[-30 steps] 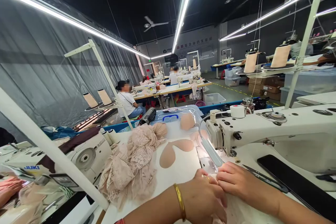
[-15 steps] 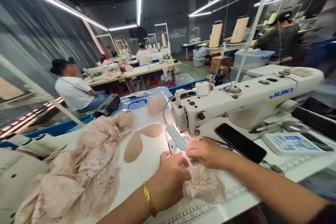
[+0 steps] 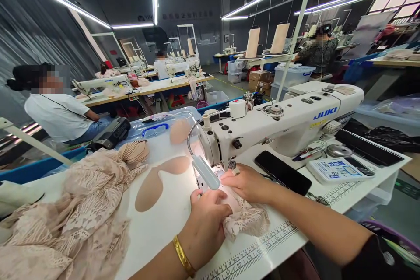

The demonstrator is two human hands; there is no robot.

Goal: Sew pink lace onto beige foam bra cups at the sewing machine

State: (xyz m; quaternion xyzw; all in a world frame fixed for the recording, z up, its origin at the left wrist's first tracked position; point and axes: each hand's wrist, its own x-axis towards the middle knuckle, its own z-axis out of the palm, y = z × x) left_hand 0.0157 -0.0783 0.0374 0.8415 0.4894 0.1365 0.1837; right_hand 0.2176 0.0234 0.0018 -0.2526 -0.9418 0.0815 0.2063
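A beige lace piece [image 3: 247, 222] with a smooth cup-like panel lies under both hands, beside the needle area of a white sewing machine [image 3: 278, 120]. My left hand [image 3: 208, 214], a gold bangle at its wrist, has its curled fingers closed on the left edge of this lace. Close to the presser area, my right hand [image 3: 246, 183] grips the far part of the piece, its fingertips bent down onto it. A small lamp [image 3: 206, 173] on a bendable neck shines there and hides part of the needle area and some fingertips.
To the left lie a heap of beige lace [image 3: 88, 197] and flat beige cup pieces [image 3: 149, 190]. Right of the machine bed are a black phone [image 3: 282, 173], a white box [image 3: 339, 169] and small scissors [image 3: 317, 200]. A seated person [image 3: 62, 109] is beyond the table's left side.
The head view has turned right, so the scene sits further left. My right hand lies flatter over the piece; my left hand keeps its grip on the lace.
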